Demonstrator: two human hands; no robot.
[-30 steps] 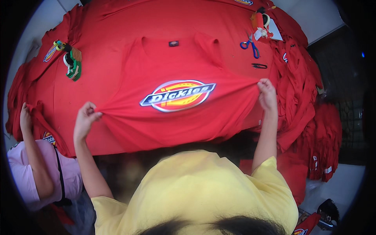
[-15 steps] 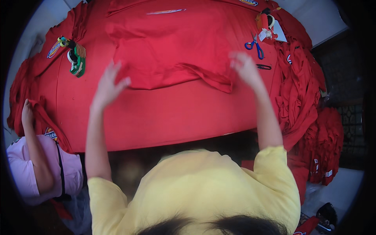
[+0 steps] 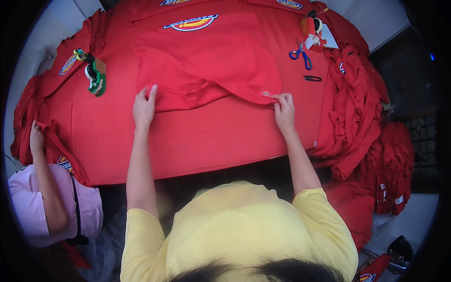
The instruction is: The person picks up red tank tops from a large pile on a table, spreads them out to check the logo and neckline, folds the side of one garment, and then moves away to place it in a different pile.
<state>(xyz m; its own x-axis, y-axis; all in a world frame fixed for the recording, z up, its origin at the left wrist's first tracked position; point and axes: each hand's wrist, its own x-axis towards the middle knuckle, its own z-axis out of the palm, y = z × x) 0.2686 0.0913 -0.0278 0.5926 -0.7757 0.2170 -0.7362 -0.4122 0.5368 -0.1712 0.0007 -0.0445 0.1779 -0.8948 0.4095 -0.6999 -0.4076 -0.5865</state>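
A red shirt (image 3: 202, 61) is lying on the red tabletop (image 3: 211, 136) in front of the person, its hem running along the near side and its oval emblem (image 3: 192, 23) showing toward the far end. The right hand (image 3: 284, 113) is pinching the hem's right corner between thumb and fingers, just beside a small label (image 3: 266, 93); the left hand (image 3: 144, 105) is touching the left corner with thumb and fingers pointing up, and the view is not making clear whether cloth is caught between them. The shirt is looking light, limp and soft, probably thin enough to ripple at a slight pull; it is not seeming fragile or slippery, though the hem is bunching between the hands. Both hem corners are likely offering the best hold, since one grip alone would be letting the rest sag. Red cloth against red table is making the edges hard to pick out. Blue-handled scissors (image 3: 301, 52) and black snips (image 3: 312, 78) are lying near the shirt's right side, with a red tape dispenser (image 3: 310, 30) beyond; a green tape dispenser (image 3: 98, 84) is standing to the left. A heap of red garments (image 3: 352, 103) is crowding the table's right edge, while a co-worker's hand (image 3: 36, 138) is holding other red cloth at far left.
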